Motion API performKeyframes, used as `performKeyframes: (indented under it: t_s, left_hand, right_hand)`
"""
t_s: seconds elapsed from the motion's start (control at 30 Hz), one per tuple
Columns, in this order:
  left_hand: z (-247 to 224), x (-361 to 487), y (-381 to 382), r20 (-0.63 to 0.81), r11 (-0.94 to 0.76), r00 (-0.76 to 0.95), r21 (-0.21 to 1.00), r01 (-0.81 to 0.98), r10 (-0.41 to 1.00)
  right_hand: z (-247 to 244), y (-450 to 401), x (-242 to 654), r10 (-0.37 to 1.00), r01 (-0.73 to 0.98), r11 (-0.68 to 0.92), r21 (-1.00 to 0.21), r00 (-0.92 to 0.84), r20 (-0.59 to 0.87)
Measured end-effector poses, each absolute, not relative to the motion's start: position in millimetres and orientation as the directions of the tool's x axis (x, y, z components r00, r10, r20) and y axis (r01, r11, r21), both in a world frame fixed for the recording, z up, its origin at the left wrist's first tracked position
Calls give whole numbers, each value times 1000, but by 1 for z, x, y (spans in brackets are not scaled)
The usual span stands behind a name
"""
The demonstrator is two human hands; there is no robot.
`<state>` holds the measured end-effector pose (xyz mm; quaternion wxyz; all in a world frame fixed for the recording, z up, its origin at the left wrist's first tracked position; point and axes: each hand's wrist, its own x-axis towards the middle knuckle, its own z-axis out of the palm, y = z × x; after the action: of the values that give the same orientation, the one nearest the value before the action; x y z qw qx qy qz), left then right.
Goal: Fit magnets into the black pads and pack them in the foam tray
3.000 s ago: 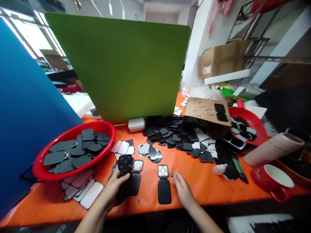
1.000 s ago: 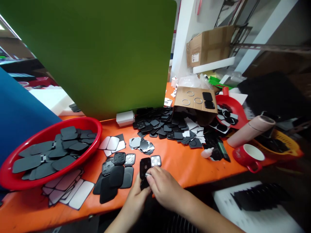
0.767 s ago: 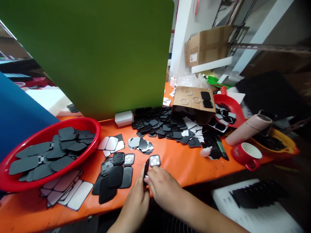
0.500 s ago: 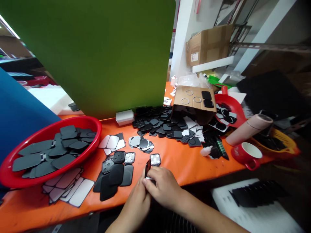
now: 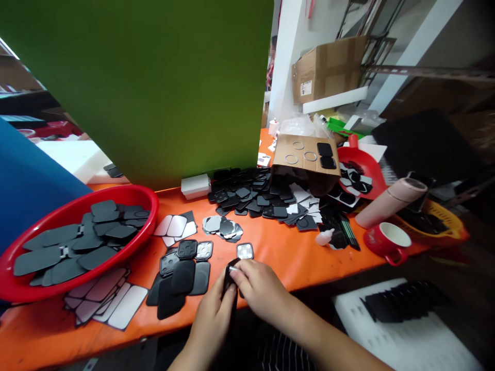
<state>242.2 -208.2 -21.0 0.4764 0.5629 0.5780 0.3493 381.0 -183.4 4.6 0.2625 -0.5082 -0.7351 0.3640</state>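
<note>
Left hand (image 5: 212, 312) curls snugly around black piece (image 5: 228, 275) at front edge of orange table (image 5: 288, 252); right hand (image 5: 260, 289), thumb and fingers pinched, grips small pale sliver (image 5: 233, 268), too small to identify, against it. Silver-topped piece (image 5: 245, 251) lies just beyond knuckles; dark hinged pieces (image 5: 183, 277) overlap between hands and red basin (image 5: 153, 206).

Tub (image 5: 153, 210) glossy plast., blk pcs (image 5: 183, 276) matt, ctn (image 5: 328, 69) cardbd.
</note>
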Motion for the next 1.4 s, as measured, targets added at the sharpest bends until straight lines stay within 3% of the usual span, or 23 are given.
performKeyframes:
  t_s: [0.1, 0.17, 0.27, 0.37, 0.47, 0.57, 0.67, 0.73, 0.87, 0.97, 1.1, 1.23, 1.3, 1.4]
  left_hand:
    - [-17, 242, -212, -90, 7, 129, 844, 536, 988]
    - [-16, 242, -213, -57, -55, 153, 765, 642, 987]
    - [-14, 242, -216, -39, -117, 195, 678, 726, 980]
    - [-14, 243, -219, -38, -120, 202, 693, 711, 979]
    - [-18, 244, -218, -80, -23, 165, 840, 542, 983]
    - [-24, 244, -211, -189, 178, 53, 970, 167, 981]
    - [-25, 241, -202, -370, 365, -23, 924, -111, 929]
    - [-22, 239, -199, -394, 388, -25, 912, -131, 919]
    - [-17, 236, -204, -209, 206, -5, 956, 210, 978]
    - [-16, 233, -212, -43, -22, 118, 868, 497, 992]
    - [-15, 229, -221, 69, -266, 313, 713, 649, 947]
    - [-15, 226, -228, 87, -331, 356, 617, 714, 930]
    - [-17, 226, -230, 100, -327, 345, 633, 702, 933]
    - [-23, 229, -228, 90, -261, 297, 749, 609, 951]
  right_hand:
    - [8, -186, 378, 935, 682, 298, -668, -349, 62]
    - [9, -187, 378, 930, 689, 321, -650, -359, 79]
    - [8, -186, 379, 929, 626, 311, -716, -360, 88]
    - [2, -187, 377, 947, 527, 239, -816, -314, 74]
    - [-6, -187, 374, 957, 376, 156, -913, -286, 46]
    - [-15, -183, 374, 936, 84, -37, -996, -345, -64]
    - [-21, -179, 378, 882, -154, -327, -932, -404, -243]
    - [-22, -178, 381, 859, -136, -369, -920, -428, -281]
    - [-19, -183, 383, 905, 134, -146, -980, -382, -187]
    - [-16, -189, 384, 919, 193, -85, -977, -363, -152]
    - [-15, -194, 386, 863, 43, -299, -953, -415, -289]
    - [-19, -198, 381, 793, -169, -518, -838, -461, -397]
    - [-23, -200, 376, 797, -257, -551, -794, -443, -410]
    - [-29, -201, 369, 832, -316, -528, -788, -376, -407]
